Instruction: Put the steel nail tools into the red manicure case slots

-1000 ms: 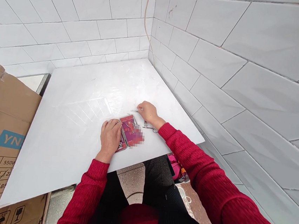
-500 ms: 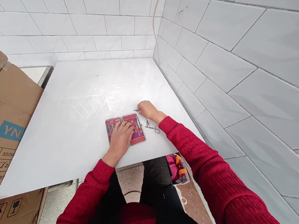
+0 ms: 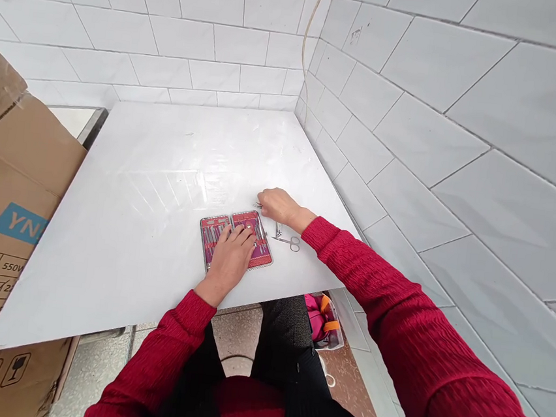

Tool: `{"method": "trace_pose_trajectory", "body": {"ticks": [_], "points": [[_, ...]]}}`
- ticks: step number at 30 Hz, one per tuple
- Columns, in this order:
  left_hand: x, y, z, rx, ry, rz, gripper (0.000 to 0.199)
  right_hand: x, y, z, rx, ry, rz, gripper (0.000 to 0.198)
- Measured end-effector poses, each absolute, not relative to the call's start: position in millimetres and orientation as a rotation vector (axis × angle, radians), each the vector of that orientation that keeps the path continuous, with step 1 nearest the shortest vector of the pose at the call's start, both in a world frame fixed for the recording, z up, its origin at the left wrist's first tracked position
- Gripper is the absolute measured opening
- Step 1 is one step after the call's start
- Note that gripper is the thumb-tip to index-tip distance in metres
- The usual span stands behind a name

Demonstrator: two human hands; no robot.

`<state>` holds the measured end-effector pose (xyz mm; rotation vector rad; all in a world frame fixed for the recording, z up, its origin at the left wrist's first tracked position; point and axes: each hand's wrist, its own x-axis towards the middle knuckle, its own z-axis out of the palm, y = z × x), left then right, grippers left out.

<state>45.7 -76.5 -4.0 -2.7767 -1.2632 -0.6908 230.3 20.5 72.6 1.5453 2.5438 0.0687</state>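
A manicure set (image 3: 264,259) lies unfolded on the white table, its red and purple lining holding several slim metal tools. My left hand (image 3: 230,256) rests across the middle of the case, fingers stretched out and hiding part of both halves. Beyond the case's right half, my right hand (image 3: 278,206) is closed, low over the tabletop. A small metal tool (image 3: 257,204) shows at its fingertips; its exact kind is too small to tell. Nearer to me, below the right wrist, lie nail clippers (image 3: 278,229) and a small pair of scissors (image 3: 294,243).
The white table (image 3: 119,272) runs back to tiled walls. A large cardboard box (image 3: 11,170) stands against its left side. Under the front edge at right, a clear bin (image 3: 337,339) holds pink and orange things. A pale cable (image 3: 304,47) hangs in the corner.
The head view has shifted slightly. My right hand stays closed by the small metal tool, and my left hand still lies on the case.
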Motion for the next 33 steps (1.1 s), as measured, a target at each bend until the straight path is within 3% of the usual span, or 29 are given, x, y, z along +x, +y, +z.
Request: {"method": "trace_pose_trajectory", "body": {"ticks": [7, 19, 33], "points": [[46, -77, -9, -2.733, -1.239, -0.698, 0.031, 207, 13, 102, 1.225, 2.437, 0.1, 0.023], [47, -77, -13, -2.726, -1.233, -0.749, 0.03, 177, 20, 103, 1.078, 2.369, 0.14, 0.028], [46, -79, -12, -2.741, -1.243, -0.721, 0.029, 198, 38, 87, 1.334, 2.58, -0.313, 0.015]]}}
